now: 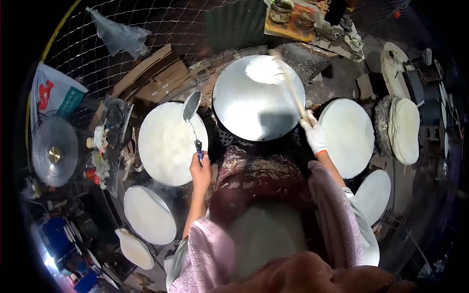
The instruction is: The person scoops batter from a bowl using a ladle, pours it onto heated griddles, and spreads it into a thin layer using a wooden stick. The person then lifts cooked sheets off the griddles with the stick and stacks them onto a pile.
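Observation:
My left hand [200, 170], bare, is wrapped round the dark blue handle of a metal ladle [192, 105]. The ladle's bowl is over the left round griddle [172, 146], whose top is covered by a pale, thin sheet. Straight ahead lies a shiny round metal griddle [237, 105] with a patch of white batter [262, 69] near its far edge. My right hand [314, 135], in a white glove, grips a long wooden batter spreader [293, 93]. The spreader's far end is at the batter, slightly blurred. Nearest that hand on the right is another pale-covered griddle [347, 139].
More pale rounds lie at lower left [149, 215] and lower right [373, 195]. A stack of flatbreads [404, 131] stands far right. At the back are a tray with a jar [281, 12] and wire fencing [171, 22]. A fan [54, 151] stands left, near cardboard [161, 83].

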